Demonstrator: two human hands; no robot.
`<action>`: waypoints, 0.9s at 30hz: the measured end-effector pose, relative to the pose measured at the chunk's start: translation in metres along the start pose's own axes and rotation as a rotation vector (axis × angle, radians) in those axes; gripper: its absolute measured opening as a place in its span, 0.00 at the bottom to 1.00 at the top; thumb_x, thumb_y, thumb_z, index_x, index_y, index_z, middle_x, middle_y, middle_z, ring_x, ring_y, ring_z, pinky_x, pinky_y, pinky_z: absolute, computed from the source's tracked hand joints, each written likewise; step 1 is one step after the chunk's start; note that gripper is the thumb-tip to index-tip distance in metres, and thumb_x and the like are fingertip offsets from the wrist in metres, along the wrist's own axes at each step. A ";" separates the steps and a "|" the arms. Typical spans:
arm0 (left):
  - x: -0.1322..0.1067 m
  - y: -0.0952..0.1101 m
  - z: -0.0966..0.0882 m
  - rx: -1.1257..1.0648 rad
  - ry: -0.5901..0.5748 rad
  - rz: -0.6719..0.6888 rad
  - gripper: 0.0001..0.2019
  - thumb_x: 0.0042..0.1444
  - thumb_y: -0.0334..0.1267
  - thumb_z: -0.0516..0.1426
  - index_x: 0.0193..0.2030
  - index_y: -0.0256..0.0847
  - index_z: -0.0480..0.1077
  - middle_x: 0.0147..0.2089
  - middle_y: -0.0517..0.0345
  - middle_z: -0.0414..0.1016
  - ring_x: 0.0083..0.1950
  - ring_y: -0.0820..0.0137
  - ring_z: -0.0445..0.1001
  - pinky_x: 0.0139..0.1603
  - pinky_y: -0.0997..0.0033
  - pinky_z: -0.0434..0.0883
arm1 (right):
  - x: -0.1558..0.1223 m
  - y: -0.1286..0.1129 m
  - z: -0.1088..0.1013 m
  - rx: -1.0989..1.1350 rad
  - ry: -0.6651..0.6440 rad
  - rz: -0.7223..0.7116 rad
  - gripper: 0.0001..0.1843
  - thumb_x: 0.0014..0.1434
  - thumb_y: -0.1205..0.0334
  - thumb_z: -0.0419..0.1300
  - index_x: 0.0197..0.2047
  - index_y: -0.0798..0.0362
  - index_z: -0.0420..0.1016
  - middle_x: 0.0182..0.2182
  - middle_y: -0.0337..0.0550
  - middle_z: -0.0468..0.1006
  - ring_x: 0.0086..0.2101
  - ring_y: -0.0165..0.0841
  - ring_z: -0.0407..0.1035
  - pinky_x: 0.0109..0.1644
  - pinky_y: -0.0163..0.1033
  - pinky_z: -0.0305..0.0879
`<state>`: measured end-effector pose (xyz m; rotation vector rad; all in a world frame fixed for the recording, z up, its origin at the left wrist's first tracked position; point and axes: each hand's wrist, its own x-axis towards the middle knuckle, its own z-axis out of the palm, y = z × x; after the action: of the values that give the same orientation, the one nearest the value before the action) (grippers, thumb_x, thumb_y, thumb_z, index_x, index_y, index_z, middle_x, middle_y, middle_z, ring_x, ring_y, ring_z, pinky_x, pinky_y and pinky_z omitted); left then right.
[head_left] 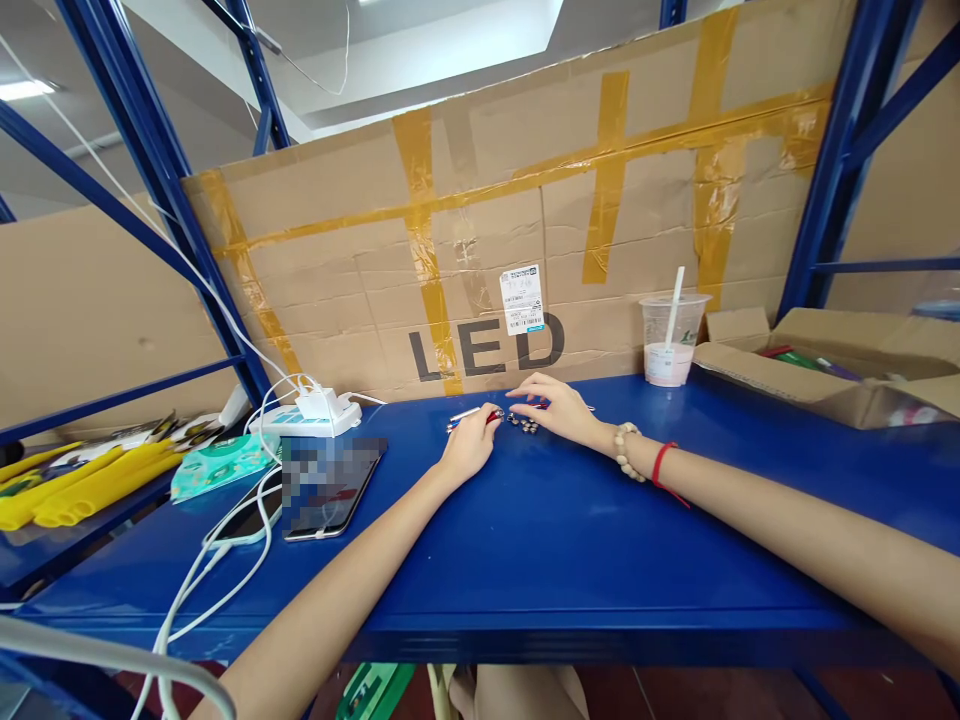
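My left hand [469, 448] rests on the blue tabletop, its fingers closed round a small piece with red and shiny silver at the fingertips. Its kind is too small to tell. Thin pen-like sticks [460, 415] lie just beyond that hand, partly hidden by it. Between my hands sits a small cluster of shiny metal pieces [526, 425]. Over their far side reaches my right hand [561, 408], fingers bent and apart, with nothing visible in them. Behind it, partly covered, is another thin reddish stick [541, 406].
On the left lie a tablet [337, 505], a phone [251, 515], white cables, a power strip [306, 420] and a green packet [225, 468]. A plastic cup with a straw [667, 345] and an open carton [817, 375] stand at right. Cardboard [337, 300] walls the back.
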<state>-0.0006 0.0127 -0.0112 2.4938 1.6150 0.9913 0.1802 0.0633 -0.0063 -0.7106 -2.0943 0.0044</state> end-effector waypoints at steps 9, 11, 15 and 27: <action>0.003 -0.008 0.003 -0.054 -0.120 0.136 0.06 0.60 0.33 0.45 0.37 0.41 0.63 0.27 0.63 0.68 0.31 0.72 0.70 0.36 0.76 0.66 | 0.003 -0.001 -0.002 0.083 -0.089 -0.101 0.07 0.51 0.57 0.62 0.28 0.51 0.78 0.33 0.41 0.70 0.35 0.32 0.66 0.37 0.35 0.60; 0.001 -0.006 0.002 -0.040 -0.132 0.154 0.06 0.60 0.34 0.46 0.37 0.41 0.63 0.30 0.61 0.70 0.32 0.71 0.70 0.36 0.75 0.66 | 0.003 0.001 0.000 0.120 -0.114 -0.073 0.07 0.49 0.57 0.62 0.27 0.52 0.77 0.31 0.40 0.70 0.31 0.30 0.66 0.34 0.34 0.60; -0.003 -0.003 -0.002 0.002 -0.149 0.182 0.06 0.61 0.35 0.45 0.40 0.41 0.62 0.36 0.58 0.71 0.36 0.68 0.71 0.37 0.73 0.66 | 0.001 0.000 0.006 0.213 -0.155 0.008 0.10 0.48 0.55 0.62 0.25 0.53 0.77 0.26 0.40 0.71 0.26 0.28 0.65 0.30 0.34 0.60; -0.003 0.001 -0.003 0.057 -0.148 0.214 0.08 0.61 0.32 0.46 0.38 0.39 0.65 0.39 0.54 0.73 0.40 0.67 0.71 0.42 0.70 0.66 | -0.003 0.005 0.014 0.440 -0.370 0.290 0.24 0.47 0.42 0.58 0.27 0.58 0.76 0.23 0.41 0.73 0.25 0.28 0.64 0.29 0.34 0.60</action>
<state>-0.0023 0.0086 -0.0100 2.7499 1.3772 0.7632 0.1731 0.0692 -0.0181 -0.7716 -2.2016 0.7855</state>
